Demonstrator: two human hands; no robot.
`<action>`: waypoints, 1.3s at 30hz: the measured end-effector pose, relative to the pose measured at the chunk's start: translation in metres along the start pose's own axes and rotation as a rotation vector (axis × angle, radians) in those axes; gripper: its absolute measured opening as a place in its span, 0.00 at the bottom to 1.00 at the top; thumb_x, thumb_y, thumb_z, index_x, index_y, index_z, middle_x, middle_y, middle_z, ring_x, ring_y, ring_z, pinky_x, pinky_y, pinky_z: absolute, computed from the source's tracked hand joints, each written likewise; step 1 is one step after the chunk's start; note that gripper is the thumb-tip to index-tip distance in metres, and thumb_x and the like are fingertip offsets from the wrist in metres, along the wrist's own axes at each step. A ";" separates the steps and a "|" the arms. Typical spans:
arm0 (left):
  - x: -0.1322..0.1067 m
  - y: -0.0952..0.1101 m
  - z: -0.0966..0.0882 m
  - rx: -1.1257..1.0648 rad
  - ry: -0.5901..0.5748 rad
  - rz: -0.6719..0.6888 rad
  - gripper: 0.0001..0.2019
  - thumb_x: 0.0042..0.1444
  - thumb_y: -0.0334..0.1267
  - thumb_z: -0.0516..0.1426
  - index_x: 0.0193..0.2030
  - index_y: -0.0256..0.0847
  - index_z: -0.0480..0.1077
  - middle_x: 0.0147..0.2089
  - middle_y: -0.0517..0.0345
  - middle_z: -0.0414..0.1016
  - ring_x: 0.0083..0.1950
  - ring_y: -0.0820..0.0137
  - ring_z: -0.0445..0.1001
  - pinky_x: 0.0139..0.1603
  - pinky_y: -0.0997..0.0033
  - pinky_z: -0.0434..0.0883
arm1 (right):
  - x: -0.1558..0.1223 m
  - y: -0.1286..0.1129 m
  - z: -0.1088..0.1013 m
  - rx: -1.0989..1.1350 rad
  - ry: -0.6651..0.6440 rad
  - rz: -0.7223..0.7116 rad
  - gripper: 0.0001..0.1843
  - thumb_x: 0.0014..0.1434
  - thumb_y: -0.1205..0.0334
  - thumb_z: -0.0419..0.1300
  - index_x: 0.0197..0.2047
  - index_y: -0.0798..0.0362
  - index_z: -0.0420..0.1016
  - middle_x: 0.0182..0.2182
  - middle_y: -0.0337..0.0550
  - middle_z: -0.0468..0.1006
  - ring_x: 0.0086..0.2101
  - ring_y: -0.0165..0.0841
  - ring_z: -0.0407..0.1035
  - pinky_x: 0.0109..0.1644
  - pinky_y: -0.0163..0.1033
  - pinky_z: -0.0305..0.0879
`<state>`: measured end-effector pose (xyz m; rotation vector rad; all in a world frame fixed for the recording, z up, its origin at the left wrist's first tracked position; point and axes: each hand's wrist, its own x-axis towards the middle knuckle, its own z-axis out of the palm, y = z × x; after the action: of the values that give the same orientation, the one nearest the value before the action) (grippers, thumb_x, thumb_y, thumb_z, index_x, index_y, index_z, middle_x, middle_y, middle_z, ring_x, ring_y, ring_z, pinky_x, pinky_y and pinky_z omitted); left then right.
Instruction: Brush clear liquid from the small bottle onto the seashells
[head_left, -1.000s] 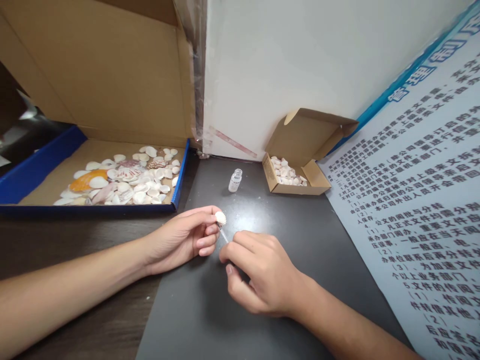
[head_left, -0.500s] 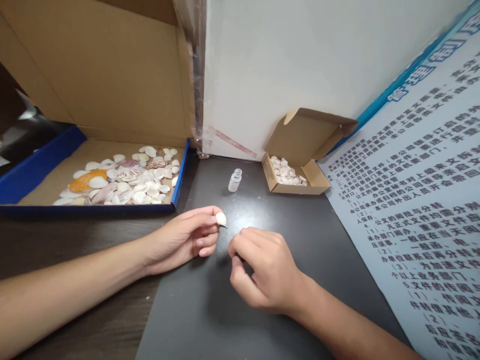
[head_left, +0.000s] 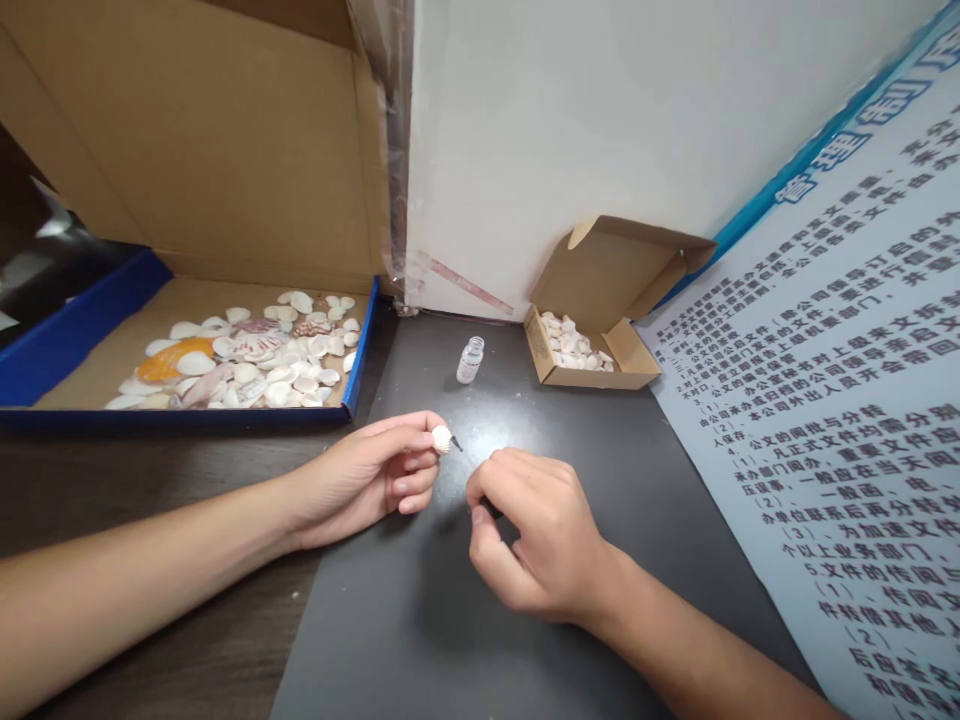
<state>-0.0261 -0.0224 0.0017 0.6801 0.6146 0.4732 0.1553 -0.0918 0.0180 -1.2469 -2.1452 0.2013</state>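
My left hand (head_left: 367,480) rests on the dark mat (head_left: 420,620) and pinches a small white ribbed shell (head_left: 442,438) between thumb and fingertips. My right hand (head_left: 529,525) is curled closed just to the right of it, holding a thin brush-like tool whose dark tip (head_left: 456,444) touches the shell. Most of the tool is hidden inside the fingers. A small clear glass vial (head_left: 470,361) stands open on the mat behind both hands.
A large open cardboard box with a blue rim (head_left: 358,360) holds several shells at the left. A small open cardboard box (head_left: 592,378) with several white shells sits at the back right. A printed poster (head_left: 840,450) leans along the right. A white wall stands behind.
My right hand has shifted a little to the right and turned, so the tool's tip now meets the shell from the right side. The left hand and shell have stayed in place.
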 end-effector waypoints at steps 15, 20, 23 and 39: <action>0.001 0.000 0.001 -0.019 -0.029 0.013 0.05 0.59 0.33 0.54 0.32 0.38 0.64 0.22 0.67 0.51 0.23 0.78 0.50 0.23 0.78 0.57 | 0.000 0.000 0.001 0.050 -0.050 -0.158 0.07 0.52 0.69 0.50 0.24 0.54 0.65 0.20 0.37 0.63 0.22 0.28 0.53 0.26 0.35 0.50; 0.001 0.000 0.001 0.005 -0.041 0.025 0.04 0.59 0.33 0.55 0.32 0.38 0.65 0.22 0.66 0.52 0.23 0.78 0.50 0.24 0.77 0.57 | 0.000 0.001 0.002 0.017 -0.052 -0.023 0.07 0.54 0.69 0.50 0.25 0.54 0.64 0.20 0.37 0.63 0.22 0.28 0.54 0.28 0.35 0.50; 0.000 0.001 0.002 0.010 -0.037 0.025 0.05 0.59 0.34 0.54 0.32 0.38 0.65 0.22 0.66 0.53 0.23 0.77 0.51 0.24 0.77 0.57 | 0.000 0.002 0.001 0.019 -0.034 -0.016 0.07 0.54 0.69 0.50 0.25 0.54 0.64 0.20 0.37 0.63 0.22 0.28 0.53 0.28 0.35 0.50; 0.001 -0.001 0.000 0.017 -0.026 0.028 0.03 0.58 0.32 0.55 0.33 0.39 0.65 0.22 0.66 0.51 0.23 0.77 0.49 0.24 0.77 0.57 | 0.001 0.003 0.000 0.041 -0.024 -0.035 0.07 0.54 0.70 0.51 0.26 0.54 0.64 0.20 0.37 0.64 0.22 0.28 0.54 0.28 0.35 0.51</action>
<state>-0.0250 -0.0222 0.0000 0.7109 0.5857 0.4846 0.1566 -0.0891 0.0169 -1.1890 -2.1707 0.2455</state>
